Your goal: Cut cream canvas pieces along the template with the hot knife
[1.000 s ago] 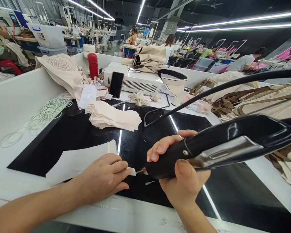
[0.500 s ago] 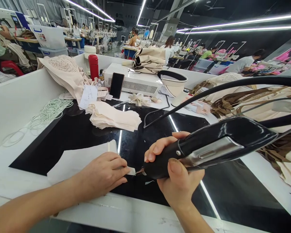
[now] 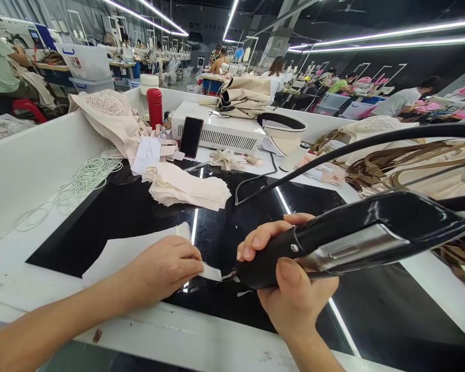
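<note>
My left hand (image 3: 174, 266) pinches a white fabric piece (image 3: 127, 248), whose narrow end sticks out past my fingertips. The rest of the piece lies on the black table surface (image 3: 217, 232), partly under my wrist. My right hand (image 3: 290, 274) is wrapped round a black handheld tool (image 3: 356, 237) with a metal lever along its side. The tool's thin metal tip points left and meets, or almost meets, the end of the fabric. A stack of cream fabric pieces (image 3: 189, 188) lies beyond my left hand.
A thick black cable (image 3: 364, 139) arches over the right side. Farther back are a phone (image 3: 191, 137), a white vented box (image 3: 225, 137), a red bottle (image 3: 155, 107) and a visor (image 3: 282, 129). Green cord (image 3: 89, 181) lies left; brown straps (image 3: 391, 165) lie right. People sit at machines beyond.
The whole view has shifted slightly, so most things appear farther right. My left fingers are now closer together on the fabric, and more of its narrow end shows beside the tool tip.
</note>
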The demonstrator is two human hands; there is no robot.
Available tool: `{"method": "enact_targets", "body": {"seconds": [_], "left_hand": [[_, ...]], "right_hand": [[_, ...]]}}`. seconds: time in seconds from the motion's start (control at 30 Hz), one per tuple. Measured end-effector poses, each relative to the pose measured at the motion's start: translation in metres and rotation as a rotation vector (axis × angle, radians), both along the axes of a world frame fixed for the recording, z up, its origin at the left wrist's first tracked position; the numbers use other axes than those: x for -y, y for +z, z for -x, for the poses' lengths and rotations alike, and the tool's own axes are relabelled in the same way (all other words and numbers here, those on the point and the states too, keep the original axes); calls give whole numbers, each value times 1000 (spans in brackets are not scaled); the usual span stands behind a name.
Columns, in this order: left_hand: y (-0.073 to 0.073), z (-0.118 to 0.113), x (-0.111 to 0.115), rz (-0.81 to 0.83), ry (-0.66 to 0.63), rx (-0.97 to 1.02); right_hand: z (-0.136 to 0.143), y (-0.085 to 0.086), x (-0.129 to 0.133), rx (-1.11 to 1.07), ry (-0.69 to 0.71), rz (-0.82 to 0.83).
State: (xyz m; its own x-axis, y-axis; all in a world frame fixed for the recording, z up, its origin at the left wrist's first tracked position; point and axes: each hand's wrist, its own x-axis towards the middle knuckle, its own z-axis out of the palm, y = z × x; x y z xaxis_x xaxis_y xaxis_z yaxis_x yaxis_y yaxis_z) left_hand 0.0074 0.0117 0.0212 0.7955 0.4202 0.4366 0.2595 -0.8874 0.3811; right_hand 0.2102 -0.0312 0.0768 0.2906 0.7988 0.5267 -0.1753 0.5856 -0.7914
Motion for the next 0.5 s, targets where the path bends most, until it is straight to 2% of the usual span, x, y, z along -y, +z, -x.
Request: {"method": "enact_targets", "body": {"seconds": [0.5], "left_hand": [[0, 6, 1, -36, 7, -23]], "right_hand": [[1, 1, 0, -2, 4, -3]]}}
